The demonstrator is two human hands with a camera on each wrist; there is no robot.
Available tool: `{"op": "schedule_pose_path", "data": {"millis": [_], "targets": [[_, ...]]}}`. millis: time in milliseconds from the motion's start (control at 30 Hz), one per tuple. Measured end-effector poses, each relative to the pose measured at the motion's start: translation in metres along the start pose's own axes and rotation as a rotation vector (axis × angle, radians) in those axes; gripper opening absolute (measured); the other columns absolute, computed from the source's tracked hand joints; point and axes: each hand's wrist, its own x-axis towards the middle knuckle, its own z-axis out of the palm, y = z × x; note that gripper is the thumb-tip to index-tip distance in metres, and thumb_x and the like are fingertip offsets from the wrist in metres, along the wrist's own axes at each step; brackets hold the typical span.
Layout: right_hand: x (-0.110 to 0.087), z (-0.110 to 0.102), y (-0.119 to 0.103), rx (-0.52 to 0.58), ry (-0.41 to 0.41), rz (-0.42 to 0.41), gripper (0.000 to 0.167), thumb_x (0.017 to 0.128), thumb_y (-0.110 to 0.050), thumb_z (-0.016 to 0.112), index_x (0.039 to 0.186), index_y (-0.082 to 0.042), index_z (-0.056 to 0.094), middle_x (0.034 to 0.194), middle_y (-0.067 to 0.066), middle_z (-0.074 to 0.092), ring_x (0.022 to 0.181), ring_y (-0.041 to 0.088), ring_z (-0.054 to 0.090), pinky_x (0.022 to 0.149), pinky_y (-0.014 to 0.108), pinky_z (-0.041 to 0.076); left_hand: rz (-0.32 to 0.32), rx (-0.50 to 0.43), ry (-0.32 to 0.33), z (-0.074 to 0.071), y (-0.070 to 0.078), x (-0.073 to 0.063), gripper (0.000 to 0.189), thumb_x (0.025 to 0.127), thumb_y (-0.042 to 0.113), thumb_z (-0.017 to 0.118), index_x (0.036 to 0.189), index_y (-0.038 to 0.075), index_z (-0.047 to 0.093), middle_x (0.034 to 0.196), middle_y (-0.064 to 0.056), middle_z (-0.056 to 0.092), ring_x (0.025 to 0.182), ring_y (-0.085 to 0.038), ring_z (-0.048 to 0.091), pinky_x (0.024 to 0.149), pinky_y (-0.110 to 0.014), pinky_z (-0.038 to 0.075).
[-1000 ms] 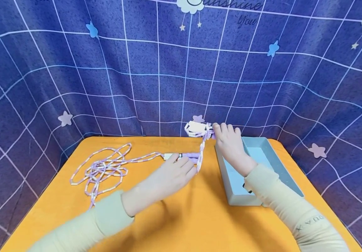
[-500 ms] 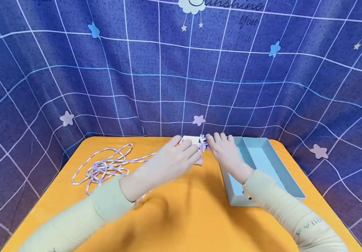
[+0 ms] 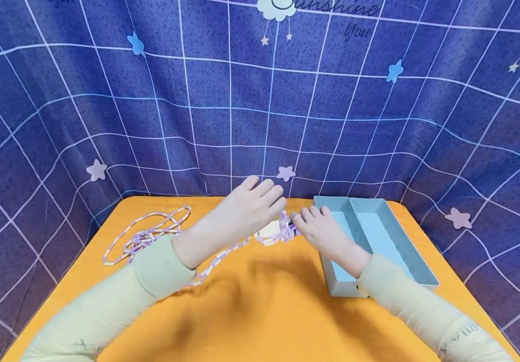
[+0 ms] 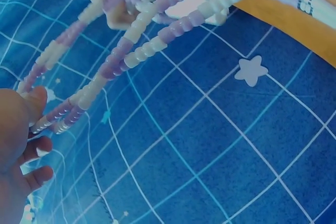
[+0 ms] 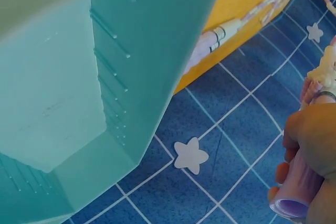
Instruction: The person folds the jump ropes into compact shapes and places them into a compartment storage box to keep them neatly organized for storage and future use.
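A beaded jump rope in purple and white runs between both hands. My right hand [image 3: 325, 234] grips one purple handle [image 5: 300, 190], whose hollow end shows below the fingers in the right wrist view. Beaded strands are wound about the handle's white end [image 3: 269, 231]. My left hand [image 3: 253, 208], raised to the left of it, pinches a loop of the beaded rope [image 4: 139, 51] between thumb and fingers. The second handle [image 5: 212, 43] lies on the orange tabletop; in the head view my left hand and forearm hide it.
The rest of the rope lies in a tangled pile [image 3: 144, 241] on the table's left side. A blue-grey divided tray [image 3: 348, 289] stands on the right, under my right forearm. A blue gridded curtain [image 3: 242, 125] hangs behind the table.
My left hand has risen away from the tabletop, carrying the rope strand. My right hand has come lower and slightly nearer with its handle, whose white end now points left below the left hand.
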Motion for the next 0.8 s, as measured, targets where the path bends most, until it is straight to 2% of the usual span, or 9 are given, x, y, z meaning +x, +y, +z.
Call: {"op": "schedule_pose_path", "data": {"millis": [133,300,367,633,800], "targets": [[-0.003,-0.004,-0.005,0.024,-0.025,-0.036,0.022,0.093,-0.012,0.030,0.104,-0.013,0.050,0.079,0.005,0.047,0.067,0.022,0.043,0.059,0.031,0.027,0.011,-0.002,0.010,0.006,-0.007,0.000,0.010,0.093,0.014,0.046,0.093,0.010,0.056,0.090,-0.002,0.053,0.082,-0.021,0.047,0.075,-0.033,0.037],[-0.005,-0.010,-0.012,0.083,-0.090,-0.077,0.024,0.096,-0.014,0.027,0.106,-0.012,0.049,0.084,0.005,0.049,0.075,0.024,0.049,0.063,0.033,0.032,0.016,-0.005,0.003,0.015,-0.017,-0.001,0.016,0.096,0.009,0.040,0.092,0.010,0.056,0.095,-0.004,0.056,0.082,-0.021,0.047,0.074,-0.033,0.037],[-0.005,-0.014,-0.015,0.094,-0.092,-0.092,0.023,0.097,-0.014,0.027,0.104,-0.012,0.049,0.084,0.005,0.049,0.075,0.024,0.049,0.063,0.034,0.032,0.021,-0.011,0.003,0.020,-0.021,-0.003,0.018,0.097,0.009,0.038,0.091,0.010,0.055,0.093,-0.004,0.056,0.080,-0.021,0.047,0.073,-0.033,0.037],[0.002,-0.035,-0.022,0.121,0.024,-0.130,0.023,0.095,-0.013,0.028,0.101,-0.012,0.051,0.080,0.003,0.048,0.068,0.021,0.042,0.060,0.031,0.027,0.054,-0.053,0.014,0.038,-0.036,-0.011,0.013,0.094,0.006,0.043,0.093,0.010,0.056,0.094,-0.005,0.056,0.082,-0.022,0.049,0.073,-0.033,0.037],[0.004,-0.046,-0.023,0.163,0.025,-0.155,0.025,0.094,-0.014,0.030,0.104,-0.011,0.053,0.082,0.003,0.049,0.070,0.021,0.042,0.062,0.031,0.030,0.068,-0.066,-0.050,0.052,-0.043,-0.019,0.009,0.091,0.006,0.050,0.097,0.011,0.055,0.094,-0.004,0.056,0.082,-0.021,0.049,0.073,-0.032,0.037]]}}
